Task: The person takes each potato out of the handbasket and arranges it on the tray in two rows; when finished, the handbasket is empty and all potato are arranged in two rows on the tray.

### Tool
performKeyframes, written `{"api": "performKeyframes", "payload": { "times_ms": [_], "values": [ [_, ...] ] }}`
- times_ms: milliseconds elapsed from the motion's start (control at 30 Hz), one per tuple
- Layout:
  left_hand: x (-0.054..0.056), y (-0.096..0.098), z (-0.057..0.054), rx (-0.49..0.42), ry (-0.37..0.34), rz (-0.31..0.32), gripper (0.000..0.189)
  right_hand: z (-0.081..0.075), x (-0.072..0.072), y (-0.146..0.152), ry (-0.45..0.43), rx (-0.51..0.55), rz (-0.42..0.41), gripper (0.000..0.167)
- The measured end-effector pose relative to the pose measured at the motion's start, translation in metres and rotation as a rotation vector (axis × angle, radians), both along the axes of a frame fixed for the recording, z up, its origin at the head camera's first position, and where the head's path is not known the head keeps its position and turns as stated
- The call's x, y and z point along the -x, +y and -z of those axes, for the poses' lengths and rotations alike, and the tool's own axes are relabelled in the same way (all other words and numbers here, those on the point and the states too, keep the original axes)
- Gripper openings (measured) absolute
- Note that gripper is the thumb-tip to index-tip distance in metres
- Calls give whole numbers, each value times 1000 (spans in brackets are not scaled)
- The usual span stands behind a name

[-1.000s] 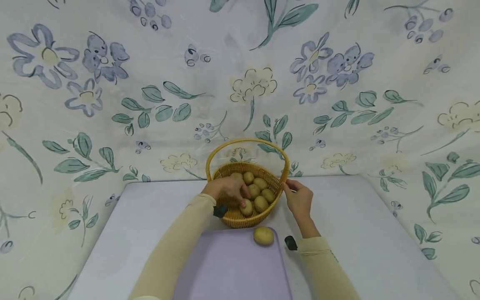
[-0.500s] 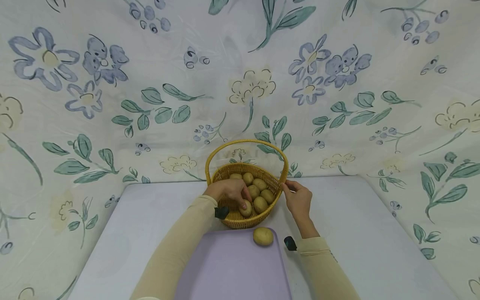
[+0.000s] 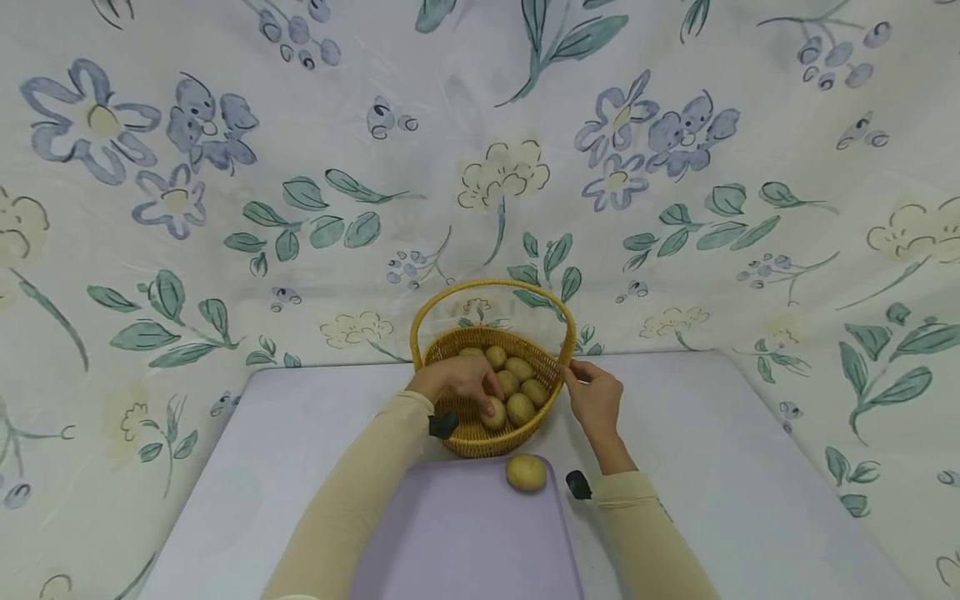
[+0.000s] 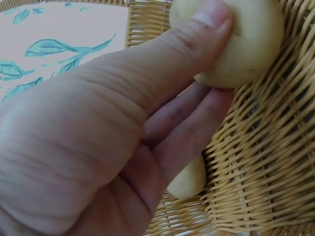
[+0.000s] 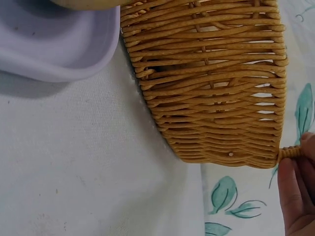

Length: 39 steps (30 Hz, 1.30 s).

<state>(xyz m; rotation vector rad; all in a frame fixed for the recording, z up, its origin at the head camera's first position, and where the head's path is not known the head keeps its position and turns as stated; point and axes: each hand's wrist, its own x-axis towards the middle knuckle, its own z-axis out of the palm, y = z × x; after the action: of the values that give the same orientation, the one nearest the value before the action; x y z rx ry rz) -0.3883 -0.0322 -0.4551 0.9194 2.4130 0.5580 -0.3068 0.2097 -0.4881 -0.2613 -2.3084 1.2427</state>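
Note:
A wicker basket (image 3: 480,446) with a tall arched handle (image 3: 491,282) holds several potatoes. My left hand (image 3: 461,379) reaches over its left rim and pinches a potato (image 3: 492,413) near the front; in the left wrist view, the thumb lies across that potato (image 4: 256,44) with fingers beneath it. Another potato (image 4: 189,179) shows behind those fingers. At the basket's right side, my right hand (image 3: 596,400) pinches the foot of the handle between thumb and fingers, and the right wrist view shows this hand (image 5: 298,187) at the wrapped handle base (image 5: 289,153).
A lilac tray (image 3: 465,533) lies in front of the basket on the white table (image 3: 712,467). One potato (image 3: 527,472) sits in its far right corner. Behind the table hangs a floral cloth (image 3: 420,167).
Both hands keep nearly the same places and holds. Only a slight shift of the head view shows across the frames.

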Motion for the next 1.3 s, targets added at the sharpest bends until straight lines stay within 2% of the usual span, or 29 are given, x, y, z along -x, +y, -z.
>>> {"api": "performKeyframes", "payload": {
  "times_ms": [333,567,767,1033,1300],
  "values": [
    [-10,-5,-16,-61,70,-35,31,-4,-4,-1,-2,-9,-6,20],
    [-19,-9,-23,-163,70,-65,32,-3,-4,0,-20,-2,5,19],
    [-26,-13,-30,-188,102,-106,33,-4,-4,-2,-22,2,-5,20],
    [-44,-25,-44,-233,137,-158,36,-3,-3,-3,-23,1,4,21],
    [-67,-41,-51,-317,160,-244,34,-2,-3,-2,-21,-3,6,22]
  ]
}}
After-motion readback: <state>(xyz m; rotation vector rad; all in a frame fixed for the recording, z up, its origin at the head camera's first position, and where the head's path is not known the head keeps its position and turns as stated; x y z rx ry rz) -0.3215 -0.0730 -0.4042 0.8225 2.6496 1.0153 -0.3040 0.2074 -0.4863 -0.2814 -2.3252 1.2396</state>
